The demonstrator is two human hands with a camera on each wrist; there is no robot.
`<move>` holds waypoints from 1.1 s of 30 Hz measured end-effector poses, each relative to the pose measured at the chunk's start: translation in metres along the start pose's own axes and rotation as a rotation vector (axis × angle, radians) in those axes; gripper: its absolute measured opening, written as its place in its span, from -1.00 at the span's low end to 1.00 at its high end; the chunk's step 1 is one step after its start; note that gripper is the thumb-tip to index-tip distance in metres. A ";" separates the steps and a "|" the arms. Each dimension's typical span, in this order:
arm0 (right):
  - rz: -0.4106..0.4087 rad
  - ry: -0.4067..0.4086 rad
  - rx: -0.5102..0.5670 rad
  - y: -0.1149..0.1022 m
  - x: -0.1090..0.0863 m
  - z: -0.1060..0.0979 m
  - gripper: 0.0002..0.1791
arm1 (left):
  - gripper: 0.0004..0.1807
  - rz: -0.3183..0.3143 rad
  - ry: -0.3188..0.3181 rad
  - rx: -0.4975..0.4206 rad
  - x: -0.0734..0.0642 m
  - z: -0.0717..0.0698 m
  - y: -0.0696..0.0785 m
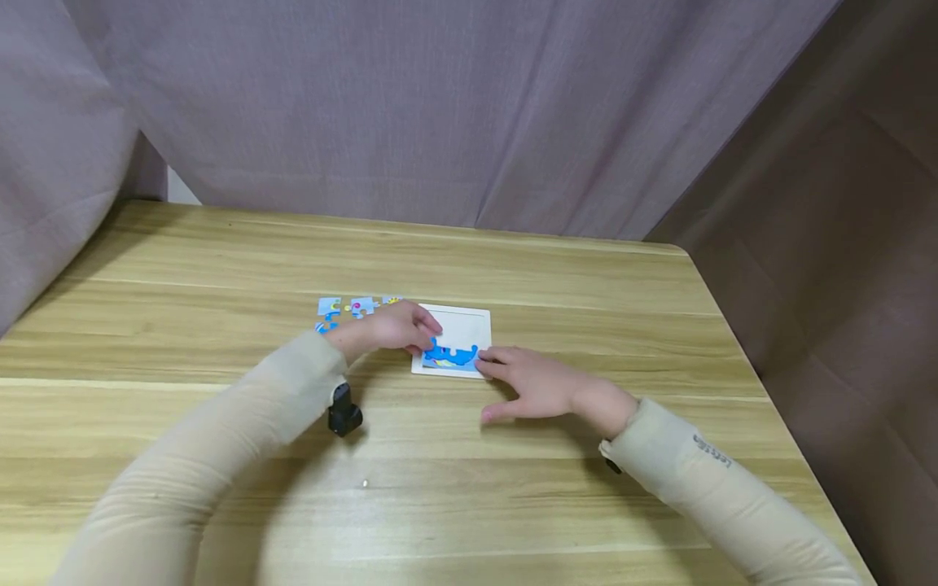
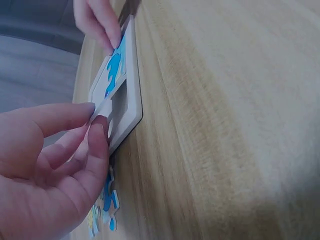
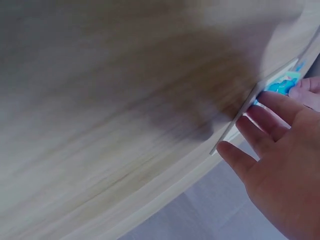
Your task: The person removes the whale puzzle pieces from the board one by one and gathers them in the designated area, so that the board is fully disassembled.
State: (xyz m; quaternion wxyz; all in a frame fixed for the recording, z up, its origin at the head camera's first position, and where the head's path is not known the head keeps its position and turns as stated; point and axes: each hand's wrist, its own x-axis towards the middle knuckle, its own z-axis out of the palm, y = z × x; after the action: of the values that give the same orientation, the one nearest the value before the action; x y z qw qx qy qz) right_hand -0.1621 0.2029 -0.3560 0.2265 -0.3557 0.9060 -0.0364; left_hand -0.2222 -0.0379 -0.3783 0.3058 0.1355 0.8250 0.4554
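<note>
The left hand (image 1: pixel 399 327) pinches a puzzle piece (image 2: pixel 102 109) between thumb and fingers at the tray's left end; its picture is mostly hidden. The right hand (image 1: pixel 541 382) spreads straight fingers at the tray's right edge; whether they press rim or pieces is hard to tell. Blue picture pieces (image 1: pixel 456 357) line the near side of the white tray (image 1: pixel 469 325). Loose pieces (image 1: pixel 362 307) beyond the left wrist are partly covered by it.
</note>
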 end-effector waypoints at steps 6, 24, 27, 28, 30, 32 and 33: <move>-0.014 0.049 -0.010 0.001 0.004 -0.002 -0.13 | -0.64 -0.031 -0.008 0.014 0.001 0.001 0.002; -0.075 0.051 -0.056 -0.002 0.004 0.013 -0.06 | -0.68 -0.057 0.002 -0.034 -0.003 -0.001 -0.001; -0.069 0.038 -0.050 -0.003 0.005 0.012 -0.06 | -0.72 -0.065 -0.003 -0.049 -0.003 -0.001 -0.002; -0.072 0.037 -0.048 -0.003 0.005 0.012 -0.06 | -0.73 -0.068 -0.003 -0.055 -0.003 -0.001 -0.003; -0.062 0.025 -0.049 -0.004 0.005 0.011 -0.06 | -0.74 -0.065 -0.001 -0.062 -0.004 -0.001 -0.003; -0.066 0.024 -0.047 -0.004 0.005 0.011 -0.06 | -0.74 -0.054 0.001 -0.061 -0.004 -0.001 -0.003; -0.067 0.023 -0.049 -0.005 0.005 0.011 -0.06 | -0.75 -0.050 0.001 -0.063 -0.004 -0.001 -0.003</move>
State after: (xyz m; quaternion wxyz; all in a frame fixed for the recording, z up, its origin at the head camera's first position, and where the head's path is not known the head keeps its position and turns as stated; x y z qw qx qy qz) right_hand -0.1576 0.1974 -0.3663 0.2062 -0.3908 0.8967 -0.0258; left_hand -0.2195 -0.0420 -0.3788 0.3208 0.1047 0.8136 0.4734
